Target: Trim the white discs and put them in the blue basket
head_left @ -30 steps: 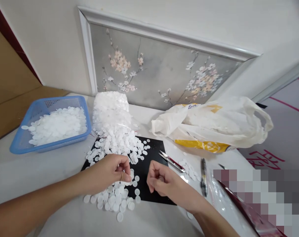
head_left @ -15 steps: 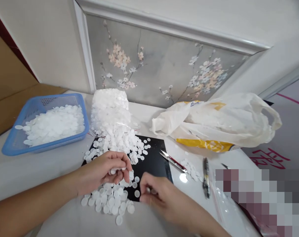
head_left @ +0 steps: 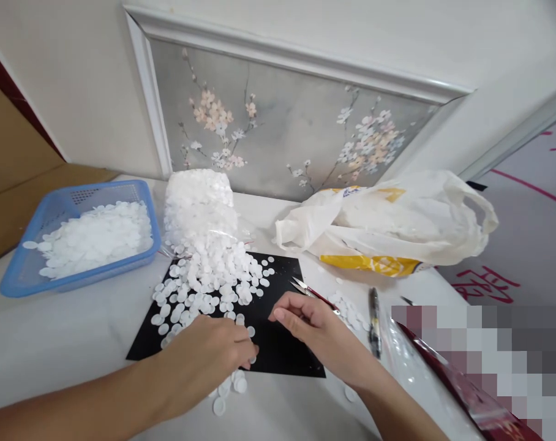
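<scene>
Many white round discs (head_left: 214,269) lie heaped on a black mat (head_left: 278,343), spilling from a clear plastic bag (head_left: 198,202) behind it. My left hand (head_left: 214,349) is over the mat's front left part, palm down, fingers curled in; what they hold, if anything, is hidden. Loose discs lie around it, some on the table at the mat's front edge. Over the mat's right side is my right hand (head_left: 303,318), its thumb and curled fingers close together near the thread snips (head_left: 317,294). Whether something is between its fingertips cannot be made out.
A blue basket (head_left: 80,278) of white discs stands at the left. At the back right lies a white and yellow plastic bag (head_left: 397,226). A small group of discs, a black pen (head_left: 374,321) and a clear bag (head_left: 411,361) are on the right. A floral panel (head_left: 278,122) stands behind.
My left hand has turned palm down and moved lower; the discs seen in it are now hidden. My right hand has moved up and right. Fewer discs show at the mat's front edge.
</scene>
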The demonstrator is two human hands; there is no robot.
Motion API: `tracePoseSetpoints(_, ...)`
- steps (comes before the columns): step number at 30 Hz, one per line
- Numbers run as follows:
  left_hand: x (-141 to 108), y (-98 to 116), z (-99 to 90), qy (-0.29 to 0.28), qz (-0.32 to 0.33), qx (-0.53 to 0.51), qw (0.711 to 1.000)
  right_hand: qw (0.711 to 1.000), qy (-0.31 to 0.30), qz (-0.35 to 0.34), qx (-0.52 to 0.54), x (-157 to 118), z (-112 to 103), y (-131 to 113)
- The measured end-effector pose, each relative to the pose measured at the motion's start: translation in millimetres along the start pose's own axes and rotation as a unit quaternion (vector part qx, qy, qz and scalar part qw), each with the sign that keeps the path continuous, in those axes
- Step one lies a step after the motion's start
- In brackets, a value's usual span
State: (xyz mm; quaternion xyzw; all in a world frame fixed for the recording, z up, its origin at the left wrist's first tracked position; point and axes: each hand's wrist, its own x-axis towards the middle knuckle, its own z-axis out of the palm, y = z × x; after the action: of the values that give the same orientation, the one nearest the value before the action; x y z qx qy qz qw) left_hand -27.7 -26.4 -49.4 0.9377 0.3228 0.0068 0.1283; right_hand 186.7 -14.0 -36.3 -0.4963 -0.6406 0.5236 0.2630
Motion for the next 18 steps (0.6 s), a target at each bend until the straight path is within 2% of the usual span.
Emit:
tracePoseSetpoints(4, -3.1, 0.7, 10.7, 0.043, 0.089, 0.112, 0.989, 0.998, 0.027, -0.012, -0.050, 0.9, -0.2, -1.2)
tracePoseSetpoints(6, -2.5, 0.7, 12.8, 0.058, 0.100, 0.100, 0.988, 0.993, 0.067, -0.010, -0.092, 1.3, -7.3, 2.7)
tracePoseSetpoints(7, -1.5, 0.6, 12.1, 0.060, 0.073, 0.051, 0.994, 0.989, 0.096, -0.006, -0.114, 1.3, -12.6, 5.4)
tracePoseSetpoints(9, 1.5, -0.1, 6.9, 0.065, -0.030, -0.093, 0.993, 0.976, 0.158, 0.009, -0.150, 1.3, -25.1, 11.2)
tracePoseSetpoints(11, 4.7, -0.9, -1.8, 0.068, -0.145, -0.249, 0.955, 0.967, 0.195, 0.018, -0.163, 1.3, -35.8, 15.1)
tracePoseSetpoints(13, 6.6, -1.5, -11.1, 0.059, -0.220, -0.399, 0.888, 0.974, 0.177, 0.020, -0.142, 1.1, -40.1, 15.5)
tracePoseSetpoints(16, 6.3, -0.2, -20.3, 0.036, -0.261, -0.587, 0.765, 0.992, 0.100, 0.024, -0.067, 0.4, -30.2, 10.3)
tracePoseSetpoints(17, 5.7, 0.7, -21.5, 0.033, -0.260, -0.612, 0.746, 0.996, 0.077, 0.023, -0.045, 0.1, -23.3, 7.8)
tracePoseSetpoints(18, 5.1, 1.9, -21.7, 0.033, -0.256, -0.621, 0.740, 0.998, 0.058, 0.019, -0.026, -0.3, -15.2, 5.4)
